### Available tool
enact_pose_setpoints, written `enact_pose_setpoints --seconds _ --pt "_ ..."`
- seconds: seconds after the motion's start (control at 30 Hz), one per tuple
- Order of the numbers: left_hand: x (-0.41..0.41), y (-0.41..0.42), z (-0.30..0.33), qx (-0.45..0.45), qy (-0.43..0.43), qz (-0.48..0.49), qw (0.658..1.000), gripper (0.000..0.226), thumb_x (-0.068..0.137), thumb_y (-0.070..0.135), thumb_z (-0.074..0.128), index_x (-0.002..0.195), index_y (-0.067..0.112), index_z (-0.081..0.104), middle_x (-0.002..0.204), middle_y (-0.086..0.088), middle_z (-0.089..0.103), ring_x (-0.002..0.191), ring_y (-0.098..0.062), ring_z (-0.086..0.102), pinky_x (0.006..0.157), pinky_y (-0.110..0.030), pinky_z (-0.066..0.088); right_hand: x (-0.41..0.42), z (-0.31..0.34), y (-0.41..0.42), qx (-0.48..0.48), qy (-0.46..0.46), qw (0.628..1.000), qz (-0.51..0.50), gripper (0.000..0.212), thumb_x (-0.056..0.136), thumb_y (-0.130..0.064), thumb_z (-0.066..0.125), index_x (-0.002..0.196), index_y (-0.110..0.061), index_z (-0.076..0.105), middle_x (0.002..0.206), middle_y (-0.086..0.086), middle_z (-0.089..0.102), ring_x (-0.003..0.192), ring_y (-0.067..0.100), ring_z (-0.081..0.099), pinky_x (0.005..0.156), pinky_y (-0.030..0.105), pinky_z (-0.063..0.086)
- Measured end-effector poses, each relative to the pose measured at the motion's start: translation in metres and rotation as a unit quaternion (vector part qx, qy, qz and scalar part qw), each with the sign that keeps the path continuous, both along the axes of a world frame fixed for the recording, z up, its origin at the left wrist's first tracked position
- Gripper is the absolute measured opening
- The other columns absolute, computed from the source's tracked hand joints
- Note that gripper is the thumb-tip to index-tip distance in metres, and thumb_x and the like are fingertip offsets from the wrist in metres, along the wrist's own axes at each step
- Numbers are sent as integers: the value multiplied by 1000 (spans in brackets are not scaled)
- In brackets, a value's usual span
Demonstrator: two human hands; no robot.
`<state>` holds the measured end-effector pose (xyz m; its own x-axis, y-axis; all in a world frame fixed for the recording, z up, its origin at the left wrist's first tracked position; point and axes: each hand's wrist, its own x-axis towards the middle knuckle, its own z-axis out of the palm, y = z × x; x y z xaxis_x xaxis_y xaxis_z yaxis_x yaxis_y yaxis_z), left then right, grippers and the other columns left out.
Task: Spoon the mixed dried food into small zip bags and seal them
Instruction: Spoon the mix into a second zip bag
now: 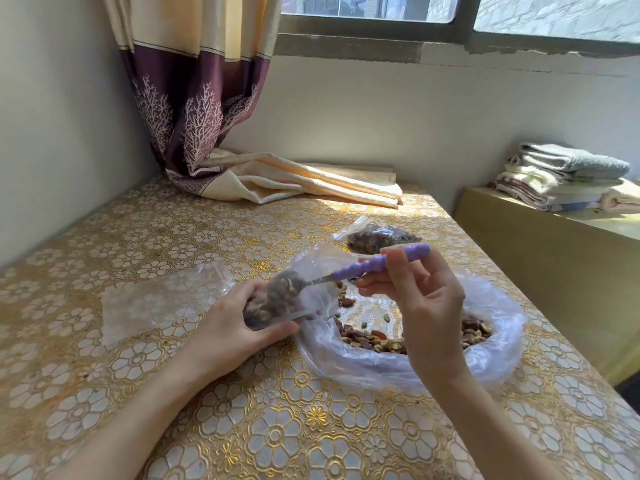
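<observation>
My left hand [239,327] grips a small clear zip bag [277,303] partly filled with mixed dried food, tilted with its mouth toward the right. My right hand [415,292] pinches the purple beaded handle of a spoon [381,263], and the spoon's bowl is inside the bag's mouth, loaded with food. Below both hands lies a large clear plastic bag [491,368], rolled open, with mixed dried food [374,339] spread along its bottom. A filled small zip bag [377,239] lies on the table behind the spoon.
Empty clear zip bags [156,303] lie flat on the floral gold tablecloth [311,427] to the left. A curtain's end [294,183] is bunched at the table's back. Folded towels [561,174] sit on a ledge at the right.
</observation>
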<state>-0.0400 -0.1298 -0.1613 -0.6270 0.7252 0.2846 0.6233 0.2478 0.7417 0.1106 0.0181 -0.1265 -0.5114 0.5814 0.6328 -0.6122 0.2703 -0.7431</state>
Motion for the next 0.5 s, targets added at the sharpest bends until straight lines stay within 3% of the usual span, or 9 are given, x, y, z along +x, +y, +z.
enact_pose_setpoints --seconds 0.17,0.27,0.4,0.5 --pt "0 1 2 44 -33 4 999 54 49 59 71 96 40 53 87 20 66 78 12 61 66 -2 42 -2 -1 -7 56 -27 995 78 13 87 -20 53 91 -9 58 84 -4 74 76 16 72 67 25 56" --pt "-1 2 1 66 -42 5 997 56 49 57 72 97 37 53 85 19 68 78 10 61 66 -1 41 -1 0 -4 73 -36 992 95 12 88 -17 52 94 -9 58 89 -2 74 79 16 71 71 27 57" --pt "0 1 2 73 -48 -12 996 62 49 57 73 103 37 51 89 28 67 79 8 64 67 -1 42 3 2 5 50 -33 997 57 10 88 -9 51 93 -5 59 91 13 72 78 24 70 70 30 56" --pt "0 1 1 68 -37 -6 997 64 50 57 73 107 38 48 86 15 69 79 7 64 66 -3 43 5 4 11 41 -20 998 38 11 88 -2 48 89 -3 60 86 10 73 74 24 70 67 30 56"
